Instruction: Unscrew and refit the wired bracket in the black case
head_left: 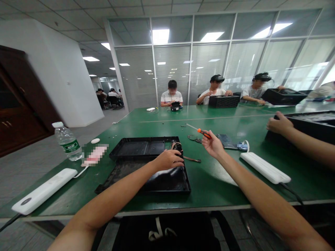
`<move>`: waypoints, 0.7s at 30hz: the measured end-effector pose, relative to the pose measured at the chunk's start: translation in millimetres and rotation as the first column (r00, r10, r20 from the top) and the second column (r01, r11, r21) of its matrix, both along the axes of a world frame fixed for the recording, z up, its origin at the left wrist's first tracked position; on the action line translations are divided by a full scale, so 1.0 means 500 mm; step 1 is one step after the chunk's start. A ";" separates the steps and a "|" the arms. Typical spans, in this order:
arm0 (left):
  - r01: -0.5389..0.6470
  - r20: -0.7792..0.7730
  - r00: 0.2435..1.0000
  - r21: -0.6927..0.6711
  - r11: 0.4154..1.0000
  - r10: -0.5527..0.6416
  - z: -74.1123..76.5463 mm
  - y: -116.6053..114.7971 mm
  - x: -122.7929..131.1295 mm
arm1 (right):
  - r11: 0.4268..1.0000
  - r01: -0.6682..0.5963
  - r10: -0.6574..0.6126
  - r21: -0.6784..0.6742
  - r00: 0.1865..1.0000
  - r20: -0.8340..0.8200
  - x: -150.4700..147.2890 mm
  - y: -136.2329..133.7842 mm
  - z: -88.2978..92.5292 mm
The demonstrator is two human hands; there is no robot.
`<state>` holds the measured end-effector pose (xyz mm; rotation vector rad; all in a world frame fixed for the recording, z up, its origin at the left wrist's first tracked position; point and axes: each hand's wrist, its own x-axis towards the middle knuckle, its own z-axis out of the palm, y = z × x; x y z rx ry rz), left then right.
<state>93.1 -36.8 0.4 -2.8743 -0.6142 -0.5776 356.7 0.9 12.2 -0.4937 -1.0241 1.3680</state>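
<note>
Orange and black, the slim screwdriver point(204, 132) fills the right grip point(214, 145); left grip point(169, 159), I can't tell

The screwdriver handle point(204, 133) is orange and black, casing point(131, 148) black, table point(141, 127) green

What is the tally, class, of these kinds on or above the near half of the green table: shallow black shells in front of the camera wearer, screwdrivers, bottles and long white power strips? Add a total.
Shallow black shells: 2
Screwdriver: 1
Bottle: 1
Long white power strips: 2
Total: 6
</note>
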 end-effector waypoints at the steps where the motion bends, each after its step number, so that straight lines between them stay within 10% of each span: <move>1: -0.056 0.008 0.998 0.001 0.998 0.056 0.016 0.004 -0.015 | 0.999 -0.007 0.006 0.045 1.000 0.020 -0.001 -0.014 0.016; 5: -0.345 -0.141 0.930 -0.011 0.939 0.340 0.049 0.040 -0.115 | 0.944 -0.122 -0.029 0.308 0.896 0.443 -0.023 -0.099 0.067; 10: -0.564 -0.337 0.796 -0.113 0.818 0.503 0.013 0.091 -0.216 | 0.670 -0.488 -0.519 0.559 0.231 0.823 -0.102 -0.238 0.026; 13: -0.531 -0.306 0.816 -0.058 0.846 0.491 -0.003 0.111 -0.221 | 0.642 -0.610 -0.609 0.464 -0.038 0.792 -0.138 -0.285 -0.029; 21: -0.487 -0.347 0.812 0.041 0.873 0.469 0.022 0.136 -0.190 | 0.624 -0.622 -0.653 0.472 -0.084 0.752 -0.134 -0.272 -0.092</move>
